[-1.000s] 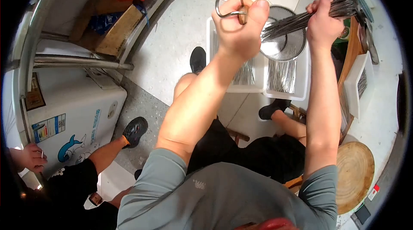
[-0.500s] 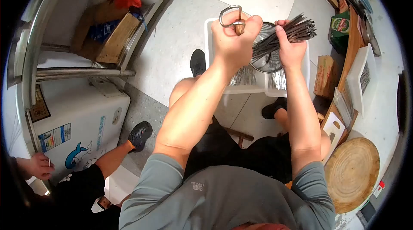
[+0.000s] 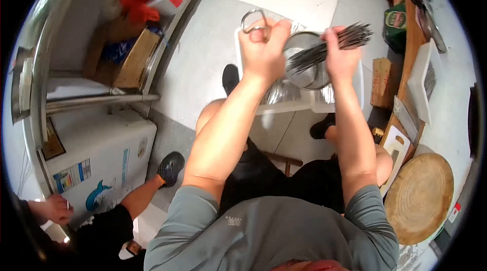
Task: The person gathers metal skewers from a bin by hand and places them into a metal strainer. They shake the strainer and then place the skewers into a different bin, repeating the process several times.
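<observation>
My left hand [image 3: 263, 50] is closed in a fist round the handle of a round wire-mesh strainer [image 3: 315, 77]. A bent metal loop [image 3: 252, 13] sticks out above this fist. My right hand [image 3: 343, 58] is wrapped round a bundle of dark, thin skewers [image 3: 356, 35]. One end of the bundle lies over the strainer's mesh; the other fans out to the right of my hand. Below both hands stands a white plastic tub [image 3: 284, 108] with a divider, holding shiny thin skewers [image 3: 279, 93].
On the right, a wooden ledge carries a white tray [image 3: 422, 80], near a round wooden board [image 3: 420, 198]. A cardboard box [image 3: 381, 82] stands beside the tub. Metal shelving [image 3: 101, 99] and a white appliance [image 3: 114, 139] line the left, where another person's hand [image 3: 60, 209] shows.
My left hand and the strainer have shifted left and slightly down. The skewer bundle stays in my right hand, with more of the mesh showing beneath it.
</observation>
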Motion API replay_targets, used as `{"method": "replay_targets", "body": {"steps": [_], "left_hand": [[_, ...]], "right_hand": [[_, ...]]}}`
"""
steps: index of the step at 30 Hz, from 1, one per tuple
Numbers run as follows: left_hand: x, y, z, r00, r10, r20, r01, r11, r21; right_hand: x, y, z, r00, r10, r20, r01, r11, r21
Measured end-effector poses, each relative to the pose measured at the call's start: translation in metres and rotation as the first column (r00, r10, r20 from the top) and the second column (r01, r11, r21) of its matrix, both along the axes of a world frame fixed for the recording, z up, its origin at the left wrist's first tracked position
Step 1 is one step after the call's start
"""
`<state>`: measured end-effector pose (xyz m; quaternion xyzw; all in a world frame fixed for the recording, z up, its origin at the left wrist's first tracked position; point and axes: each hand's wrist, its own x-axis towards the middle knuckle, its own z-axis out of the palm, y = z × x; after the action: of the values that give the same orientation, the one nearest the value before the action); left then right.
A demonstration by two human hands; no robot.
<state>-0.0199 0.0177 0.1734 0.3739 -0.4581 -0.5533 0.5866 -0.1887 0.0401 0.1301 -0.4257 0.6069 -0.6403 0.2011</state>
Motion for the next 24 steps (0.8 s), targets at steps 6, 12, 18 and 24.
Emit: {"method": "replay_targets", "body": {"steps": [6, 12, 18, 24], "left_hand": [[0.007, 0.000, -0.011, 0.980, -0.095, -0.174, 0.080, 0.993, -0.091], [0.008, 0.001, -0.020, 0.991, -0.113, -0.066, 0.107, 0.991, -0.084], [-0.003, 0.002, -0.003, 0.993, -0.092, -0.075, 0.090, 0.995, -0.032], [0.003, -0.008, -0.016, 0.998, -0.063, 0.020, 0.065, 0.993, -0.096]], "right_hand": [[0.019, 0.016, -0.016, 0.947, 0.064, 0.315, -0.035, 0.995, -0.097], [0.022, 0.009, -0.023, 0.949, -0.070, 0.307, 0.075, 0.997, -0.004], [-0.016, 0.011, 0.012, 0.957, -0.184, 0.223, 0.216, 0.968, -0.128], [-0.062, 0.024, 0.056, 0.836, -0.182, 0.518, 0.344, 0.909, -0.235]]}}
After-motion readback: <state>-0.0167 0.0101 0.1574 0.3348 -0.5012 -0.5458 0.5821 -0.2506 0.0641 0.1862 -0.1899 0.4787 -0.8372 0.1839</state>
